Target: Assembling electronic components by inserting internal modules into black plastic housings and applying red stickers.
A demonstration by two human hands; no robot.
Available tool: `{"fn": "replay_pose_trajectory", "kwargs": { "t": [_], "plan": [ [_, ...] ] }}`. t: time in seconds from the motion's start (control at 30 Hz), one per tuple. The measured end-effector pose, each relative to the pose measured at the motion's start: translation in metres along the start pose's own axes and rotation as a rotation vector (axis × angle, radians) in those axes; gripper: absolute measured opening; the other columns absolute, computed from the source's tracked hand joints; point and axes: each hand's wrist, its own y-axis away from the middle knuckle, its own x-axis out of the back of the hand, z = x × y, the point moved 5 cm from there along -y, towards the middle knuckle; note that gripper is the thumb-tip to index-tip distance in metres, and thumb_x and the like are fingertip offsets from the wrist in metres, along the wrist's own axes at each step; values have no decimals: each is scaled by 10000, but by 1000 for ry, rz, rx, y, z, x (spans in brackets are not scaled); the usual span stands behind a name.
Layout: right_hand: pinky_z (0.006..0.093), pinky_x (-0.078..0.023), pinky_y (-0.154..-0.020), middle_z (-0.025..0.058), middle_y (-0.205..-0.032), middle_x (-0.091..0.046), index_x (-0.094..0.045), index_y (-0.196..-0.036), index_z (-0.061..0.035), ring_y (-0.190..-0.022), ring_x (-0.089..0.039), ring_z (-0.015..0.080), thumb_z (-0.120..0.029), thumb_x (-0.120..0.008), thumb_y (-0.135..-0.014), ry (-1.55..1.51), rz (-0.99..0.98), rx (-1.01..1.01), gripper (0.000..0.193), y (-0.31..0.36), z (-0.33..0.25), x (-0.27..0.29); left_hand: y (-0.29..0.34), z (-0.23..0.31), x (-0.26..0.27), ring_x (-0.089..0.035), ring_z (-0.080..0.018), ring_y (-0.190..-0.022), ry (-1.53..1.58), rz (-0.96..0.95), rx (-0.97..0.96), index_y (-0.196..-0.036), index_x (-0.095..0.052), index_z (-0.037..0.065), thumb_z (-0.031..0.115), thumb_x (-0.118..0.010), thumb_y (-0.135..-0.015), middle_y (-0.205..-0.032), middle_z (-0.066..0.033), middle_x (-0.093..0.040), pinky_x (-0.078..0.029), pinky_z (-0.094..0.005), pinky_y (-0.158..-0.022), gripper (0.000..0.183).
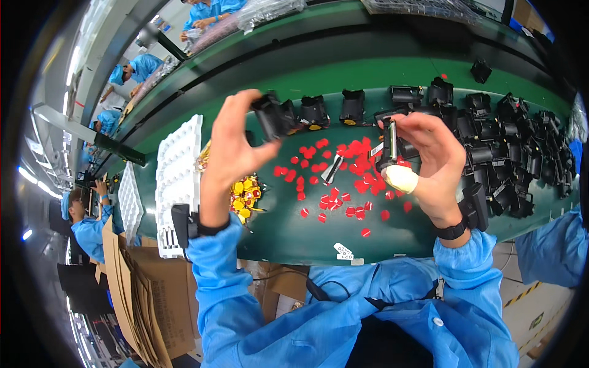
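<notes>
My left hand [236, 147] grips a black plastic housing [273, 116] between thumb and fingers, above the left part of the green table; motion blurs the housing. On the other side, my right hand [438, 159] holds a second black plastic part [389, 144], narrow and upright, with a pale shiny strip along it. A pale yellow finger cot [402, 178] covers my right thumb. Red round discs [365, 178] lie scattered between and below the hands, with a black-and-white strip [333, 168] among them. Yellow round pieces [245, 195] are heaped beside my left wrist.
Black housings [351, 107] stand in a row at the back, and many more [506, 144] are piled at the right. White moulded trays [179, 178] stand at the left, above cardboard sheets [150, 306]. A white label [343, 251] lies at the table's front edge. Co-workers in blue sit beyond.
</notes>
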Motion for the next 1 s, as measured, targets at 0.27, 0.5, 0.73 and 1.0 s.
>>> {"fn": "replay_pose_trajectory", "kwargs": {
  "t": [0.27,0.5,0.73,1.0],
  "plan": [
    [425,-469,-1062,247,-1269,-619,-582,-1230,89,-1218,-603,334,-127,-919,-608,-12,-253,210,739,-6,-20,-2,13,95,-51,-496,-362,-962,-13,-110,-235,-1120,-549,-52,188,-757,-514,-994,-178,-505,-409,-445,-873,684],
    [475,-468,-1047,218,-1169,-679,-652,-1122,51,-1163,-641,376,-203,-887,-630,386,-404,290,602,-8,-20,-13,20,98,-57,-502,-350,-985,-28,-221,-260,-1099,-569,-63,220,-772,-527,-990,-169,-521,-403,-457,-918,669],
    [474,-477,-1035,186,-1195,-674,-647,-1146,38,-1155,-637,352,-200,-878,-637,471,-541,244,608,-4,-14,-21,26,98,-60,-505,-330,-992,-41,-236,-276,-1089,-577,-60,248,-795,-550,-983,-158,-526,-406,-450,-912,658],
    [467,-475,-1040,195,-1213,-667,-653,-1160,21,-1141,-637,374,-207,-880,-635,521,-592,160,616,-2,-8,-21,26,90,-62,-499,-338,-957,88,-200,-268,-1010,-560,-36,242,-783,-521,-960,-160,-515,-415,-431,-878,605]
  ]
}}
